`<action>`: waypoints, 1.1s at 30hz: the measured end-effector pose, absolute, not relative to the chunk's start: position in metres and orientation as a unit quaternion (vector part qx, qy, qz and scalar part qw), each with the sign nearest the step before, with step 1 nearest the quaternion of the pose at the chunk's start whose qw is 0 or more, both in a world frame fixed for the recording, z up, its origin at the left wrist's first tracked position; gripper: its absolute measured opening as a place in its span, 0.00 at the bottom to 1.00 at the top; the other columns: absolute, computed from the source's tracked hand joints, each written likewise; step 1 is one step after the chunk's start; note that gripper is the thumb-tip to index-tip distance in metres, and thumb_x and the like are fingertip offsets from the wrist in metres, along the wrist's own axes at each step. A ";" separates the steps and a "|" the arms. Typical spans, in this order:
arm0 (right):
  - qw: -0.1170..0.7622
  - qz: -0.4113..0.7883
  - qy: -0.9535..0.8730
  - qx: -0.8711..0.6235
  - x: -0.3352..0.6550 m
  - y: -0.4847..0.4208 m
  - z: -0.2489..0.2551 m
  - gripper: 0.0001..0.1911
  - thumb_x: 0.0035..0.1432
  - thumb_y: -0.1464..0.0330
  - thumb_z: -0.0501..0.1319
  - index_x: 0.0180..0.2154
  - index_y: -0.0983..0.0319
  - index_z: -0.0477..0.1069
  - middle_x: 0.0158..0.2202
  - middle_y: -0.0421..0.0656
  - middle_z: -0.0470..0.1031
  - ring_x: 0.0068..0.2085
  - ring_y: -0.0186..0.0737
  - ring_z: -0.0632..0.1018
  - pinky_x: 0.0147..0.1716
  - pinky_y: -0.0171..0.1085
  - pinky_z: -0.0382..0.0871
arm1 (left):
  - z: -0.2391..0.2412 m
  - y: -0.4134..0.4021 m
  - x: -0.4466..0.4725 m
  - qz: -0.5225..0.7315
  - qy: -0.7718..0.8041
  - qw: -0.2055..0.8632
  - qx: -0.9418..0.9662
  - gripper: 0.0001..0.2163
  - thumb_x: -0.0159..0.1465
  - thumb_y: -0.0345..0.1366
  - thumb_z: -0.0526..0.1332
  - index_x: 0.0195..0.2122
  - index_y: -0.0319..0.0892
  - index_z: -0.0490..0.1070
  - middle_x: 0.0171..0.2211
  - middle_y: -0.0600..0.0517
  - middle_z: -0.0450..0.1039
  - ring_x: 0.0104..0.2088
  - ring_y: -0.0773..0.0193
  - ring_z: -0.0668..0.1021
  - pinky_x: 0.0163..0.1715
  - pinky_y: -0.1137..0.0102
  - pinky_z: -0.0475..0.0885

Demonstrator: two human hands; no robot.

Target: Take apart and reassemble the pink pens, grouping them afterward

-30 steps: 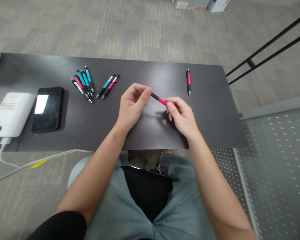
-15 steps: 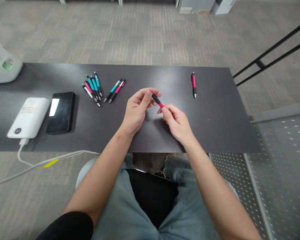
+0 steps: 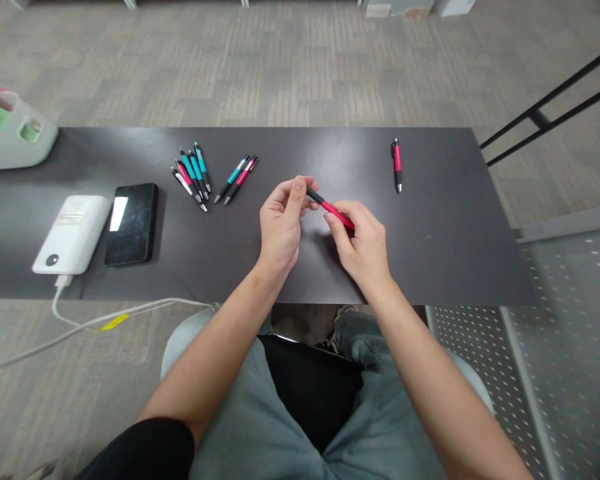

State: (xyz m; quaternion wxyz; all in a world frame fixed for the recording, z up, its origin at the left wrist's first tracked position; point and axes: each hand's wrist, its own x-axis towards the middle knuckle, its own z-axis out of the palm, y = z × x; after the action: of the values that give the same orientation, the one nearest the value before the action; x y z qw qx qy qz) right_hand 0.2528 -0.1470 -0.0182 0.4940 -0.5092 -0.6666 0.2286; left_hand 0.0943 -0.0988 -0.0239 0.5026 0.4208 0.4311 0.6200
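Above the near middle of the table, a pen with a red barrel and black grip slants between my two hands. My left hand is closed, its thumb and fingers pinching the black end and hiding the tip. On the red barrel, the thumb and fingers of my right hand are closed, partly covering its rear end. A teal pen and another red pen lie side by side beyond my left hand. Farther right lies a single red pen.
Several teal, red and white pens lie in a group on the dark table. At the left are a black phone, a white power bank with a cable, and a white plastic container.
My right hand has shifted along the pen away from my left hand, so more of the red barrel shows between them. The whole view has moved slightly.
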 end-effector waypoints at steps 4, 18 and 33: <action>0.499 0.248 -0.656 -0.509 0.254 -0.147 -0.019 0.20 0.85 0.43 0.68 0.51 0.51 0.83 0.43 0.44 0.85 0.41 0.50 0.81 0.50 0.48 0.78 | -0.023 -0.093 0.083 0.619 0.415 0.509 0.431 0.26 0.75 0.68 0.80 0.45 0.49 0.88 0.46 0.49 0.91 0.33 0.67 0.83 0.35 0.68 0.79; 0.419 0.265 -0.680 -0.540 0.273 -0.142 -0.014 0.20 0.82 0.42 0.70 0.51 0.50 0.82 0.35 0.40 0.82 0.35 0.48 0.78 0.41 0.46 0.70 | -0.013 -0.086 0.063 0.567 0.439 0.469 0.515 0.27 0.71 0.67 0.85 0.36 0.48 0.86 0.38 0.50 0.88 0.34 0.62 0.83 0.39 0.64 0.82; 0.427 0.256 -0.695 -0.519 0.270 -0.139 -0.019 0.25 0.88 0.39 0.60 0.49 0.50 0.80 0.42 0.46 0.86 0.44 0.53 0.82 0.52 0.50 0.76 | -0.011 -0.087 0.060 0.552 0.442 0.473 0.525 0.31 0.63 0.74 0.86 0.36 0.49 0.87 0.34 0.51 0.85 0.32 0.63 0.80 0.35 0.66 0.78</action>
State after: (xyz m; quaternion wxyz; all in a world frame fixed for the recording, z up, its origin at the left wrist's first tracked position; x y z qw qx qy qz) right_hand 0.2704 -0.1394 -0.0185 0.4265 -0.5189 -0.6950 0.2565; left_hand 0.0603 -0.0866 -0.0112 0.4735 0.5248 0.4423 0.5521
